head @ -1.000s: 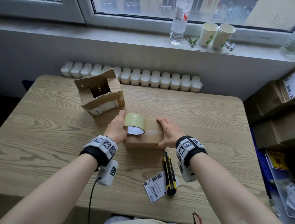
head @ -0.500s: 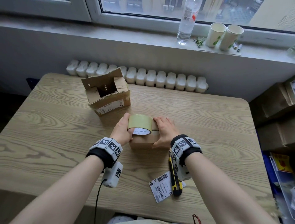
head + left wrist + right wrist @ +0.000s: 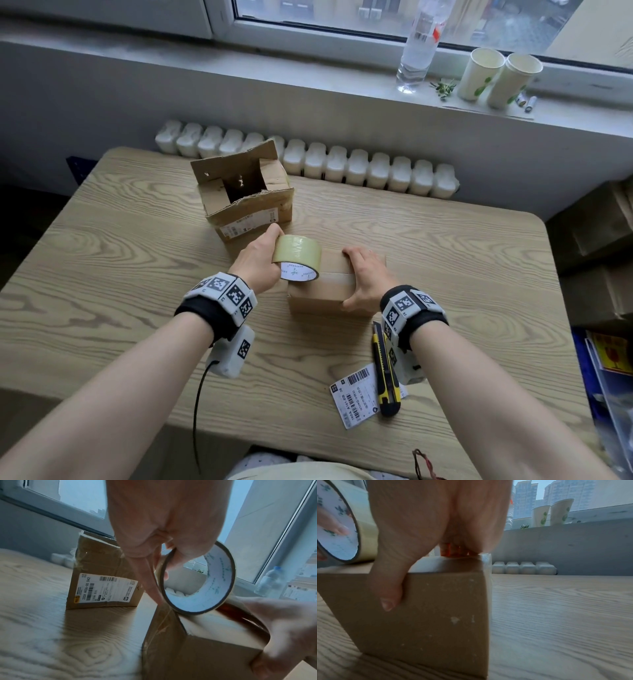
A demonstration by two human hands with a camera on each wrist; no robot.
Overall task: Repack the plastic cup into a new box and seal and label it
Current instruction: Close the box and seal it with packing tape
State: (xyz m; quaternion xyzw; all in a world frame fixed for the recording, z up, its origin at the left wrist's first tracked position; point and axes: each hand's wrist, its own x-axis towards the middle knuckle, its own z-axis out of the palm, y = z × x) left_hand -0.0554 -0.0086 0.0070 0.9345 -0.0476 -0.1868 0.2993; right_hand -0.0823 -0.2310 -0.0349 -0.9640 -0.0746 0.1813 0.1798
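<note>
The closed new cardboard box point(image 3: 325, 291) stands mid-table with a strip of clear tape along its top seam. My left hand point(image 3: 257, 265) grips the tape roll point(image 3: 298, 257) at the box's left top edge, thumb inside the core point(image 3: 178, 561). In the left wrist view, tape runs from the roll point(image 3: 199, 584) down the box's left side point(image 3: 163, 628). My right hand point(image 3: 365, 281) holds the box's right part, fingers over the top and thumb point(image 3: 388, 591) on the near face point(image 3: 433, 612). The plastic cup is out of sight.
The old opened box point(image 3: 245, 202) with a shipping label point(image 3: 104, 589) stands just behind the left hand. A loose label point(image 3: 356, 397) and a yellow utility knife point(image 3: 385, 373) lie near the front edge. A bottle point(image 3: 416, 48) and paper cups point(image 3: 479, 73) stand on the windowsill.
The left hand has carried the tape roll leftward to the box's left top edge. The right hand stays on the box. The head view has shifted.
</note>
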